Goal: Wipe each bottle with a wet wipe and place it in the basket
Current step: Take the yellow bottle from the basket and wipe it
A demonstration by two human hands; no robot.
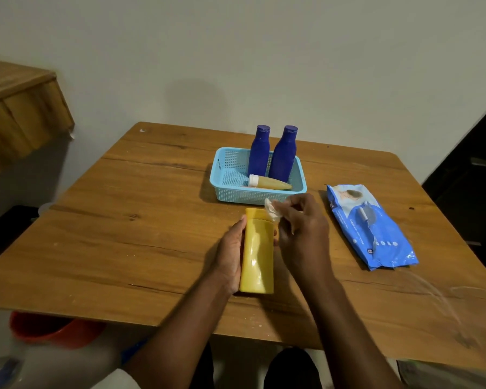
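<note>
Three bottles point(272, 167) fill the basket point(230, 178); one yellow bottle point(257, 251) stays outside.

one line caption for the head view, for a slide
Left hand holds a yellow bottle while right hand wipes it with a wet wipe, near the basket.

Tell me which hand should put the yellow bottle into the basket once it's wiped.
Probably the left. The left hand already grips the yellow bottle, while the right hand pinches the wet wipe. The basket, just beyond, has bare floor on its left side.
</note>
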